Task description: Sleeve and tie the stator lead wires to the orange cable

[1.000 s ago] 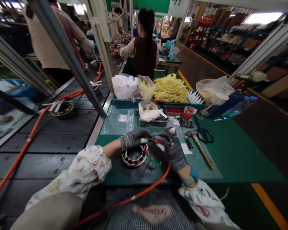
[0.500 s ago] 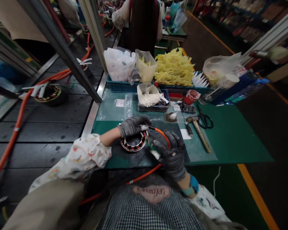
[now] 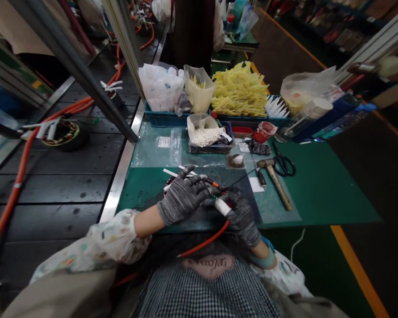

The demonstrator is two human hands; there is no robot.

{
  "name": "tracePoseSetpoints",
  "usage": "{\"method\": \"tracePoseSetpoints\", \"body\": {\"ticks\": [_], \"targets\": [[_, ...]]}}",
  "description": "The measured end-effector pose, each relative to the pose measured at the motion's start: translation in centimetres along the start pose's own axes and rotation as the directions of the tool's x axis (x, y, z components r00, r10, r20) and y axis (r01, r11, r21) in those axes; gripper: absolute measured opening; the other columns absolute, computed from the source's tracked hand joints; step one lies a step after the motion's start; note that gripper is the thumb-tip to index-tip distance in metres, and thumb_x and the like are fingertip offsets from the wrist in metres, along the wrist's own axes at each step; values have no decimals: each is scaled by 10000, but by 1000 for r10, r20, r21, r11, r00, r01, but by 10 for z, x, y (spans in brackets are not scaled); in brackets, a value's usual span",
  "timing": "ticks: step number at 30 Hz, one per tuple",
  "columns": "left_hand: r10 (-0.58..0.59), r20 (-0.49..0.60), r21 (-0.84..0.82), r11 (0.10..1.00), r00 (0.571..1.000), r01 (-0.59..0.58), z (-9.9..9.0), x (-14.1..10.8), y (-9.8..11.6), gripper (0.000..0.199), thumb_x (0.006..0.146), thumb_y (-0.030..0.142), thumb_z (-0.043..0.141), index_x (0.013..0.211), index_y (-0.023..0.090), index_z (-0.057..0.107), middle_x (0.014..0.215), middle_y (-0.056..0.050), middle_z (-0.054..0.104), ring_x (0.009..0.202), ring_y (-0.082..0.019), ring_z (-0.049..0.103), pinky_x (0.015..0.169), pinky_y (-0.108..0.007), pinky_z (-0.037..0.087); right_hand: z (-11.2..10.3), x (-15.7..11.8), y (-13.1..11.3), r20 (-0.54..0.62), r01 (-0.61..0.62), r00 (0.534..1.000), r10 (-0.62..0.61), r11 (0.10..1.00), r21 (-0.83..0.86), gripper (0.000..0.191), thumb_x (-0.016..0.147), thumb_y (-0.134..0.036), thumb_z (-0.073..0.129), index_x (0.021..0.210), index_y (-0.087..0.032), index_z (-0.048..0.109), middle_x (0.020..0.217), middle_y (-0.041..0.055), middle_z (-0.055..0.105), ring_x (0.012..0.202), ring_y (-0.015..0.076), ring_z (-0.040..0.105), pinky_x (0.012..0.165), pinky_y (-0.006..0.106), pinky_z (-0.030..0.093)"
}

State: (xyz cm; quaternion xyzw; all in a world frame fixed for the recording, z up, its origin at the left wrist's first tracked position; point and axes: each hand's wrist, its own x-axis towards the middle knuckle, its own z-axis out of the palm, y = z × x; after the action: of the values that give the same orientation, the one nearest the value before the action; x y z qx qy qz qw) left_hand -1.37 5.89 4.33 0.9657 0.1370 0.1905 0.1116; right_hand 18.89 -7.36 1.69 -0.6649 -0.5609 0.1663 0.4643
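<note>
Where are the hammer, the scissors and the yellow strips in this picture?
Hammer (image 3: 279, 190): head camera view, point on its wooden handle.
Scissors (image 3: 275, 151): head camera view, point on the blades.
Yellow strips (image 3: 239, 90): head camera view, point on the middle of the pile.

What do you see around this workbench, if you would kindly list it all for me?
wound stator: one, dark red, on the belt at left
yellow strips: heap, yellow, in a blue tray
white plastic bag: one, white, same tray
hammer: one, wood-handled, on the green mat
scissors: one pair, black, beside the hammer
orange cable: one, orange, below the hands
co-worker: one, dark vest, ahead
left hand: one, grey glove, over the bench
right hand: one, grey glove, gripping the cable
</note>
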Motion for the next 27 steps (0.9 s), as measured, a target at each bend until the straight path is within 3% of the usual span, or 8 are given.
{"method": "tracePoseSetpoints", "body": {"ticks": [2, 5, 8, 10, 13, 18, 22, 27], "targets": [[-38, -15, -46, 998, 999, 37, 4, -2, 0, 402, 1066, 219, 522, 1399, 320, 723, 1254, -32, 816, 1270, -259, 690, 1346, -587, 267, -17, 9, -3, -142, 49, 989, -53, 998, -25, 139, 1018, -312, 659, 932, -246, 748, 1040, 73, 773, 970, 268, 732, 904, 477, 619], [-45, 40, -162, 985, 998, 51, 0, 8, -12, 318, 1049, 284, 573, 1272, 311, 799, 1221, -35, 820, 1206, -269, 692, 1344, -612, 216, -50, 23, -11, -415, 204, 870, -267, 960, -189, 185, 1001, -376, 745, 1146, -264, 771, 1232, 112, 708, 1178, 309, 694, 1053, 546, 580], [-21, 171, -269, 961, 985, 67, -7, 25, -28, 244, 993, 320, 645, 1136, 302, 842, 1093, -38, 824, 1122, -273, 687, 1319, -632, 210, -64, 30, -20, 0, 453, 886, -464, 864, -220, 381, 1001, -410, 764, 1366, -308, 735, 1336, 115, 702, 1239, 306, 701, 1032, 509, 634], [-10, 239, -314, 945, 971, 87, -11, 34, -36, 233, 948, 319, 679, 1113, 300, 842, 1038, -35, 815, 1085, -266, 688, 1316, -629, 210, -55, 30, -24, 325, 528, 820, -472, 842, -110, 323, 1069, -316, 653, 1381, -328, 733, 1339, 79, 748, 1224, 258, 740, 1002, 445, 671], [-43, 219, -335, 935, 975, 116, -16, 31, -38, 314, 928, 355, 703, 1221, 295, 799, 1074, -29, 813, 1117, -258, 705, 1352, -622, 142, -34, 27, -22, 418, 473, 802, -427, 881, -5, 290, 1083, -211, 604, 1283, -326, 780, 1271, 33, 808, 1178, 207, 780, 999, 380, 683], [-154, -23, -201, 969, 988, 146, -17, -5, -11, 458, 1080, 395, 556, 1517, 269, 612, 1224, -42, 817, 1195, -240, 739, 1393, -571, 170, -17, 21, -11, 199, 365, 906, -374, 927, 85, 233, 1050, -226, 685, 1261, -274, 772, 1169, 49, 849, 1072, 207, 823, 968, 361, 697], [-141, -168, -57, 989, 976, 133, 10, -26, 22, 625, 1046, 542, 658, 1596, 281, 518, 1426, -100, 754, 1377, -307, 680, 1376, -595, 289, 3, 14, -7, -27, 342, 939, -342, 940, -1, 161, 1021, -277, 726, 1176, -267, 769, 1034, 46, 870, 901, 239, 845, 828, 367, 722], [-329, -329, -107, 944, 885, 311, 48, -37, 45, 727, 1103, 321, 509, 1761, 264, 205, 1606, -160, 613, 1536, -273, 561, 1268, -516, 517, 45, 6, -10, -330, -31, 942, 57, 996, 83, 213, 1055, -420, 646, 1017, -240, 753, 902, 62, 845, 780, 265, 821, 719, 395, 709]]}}
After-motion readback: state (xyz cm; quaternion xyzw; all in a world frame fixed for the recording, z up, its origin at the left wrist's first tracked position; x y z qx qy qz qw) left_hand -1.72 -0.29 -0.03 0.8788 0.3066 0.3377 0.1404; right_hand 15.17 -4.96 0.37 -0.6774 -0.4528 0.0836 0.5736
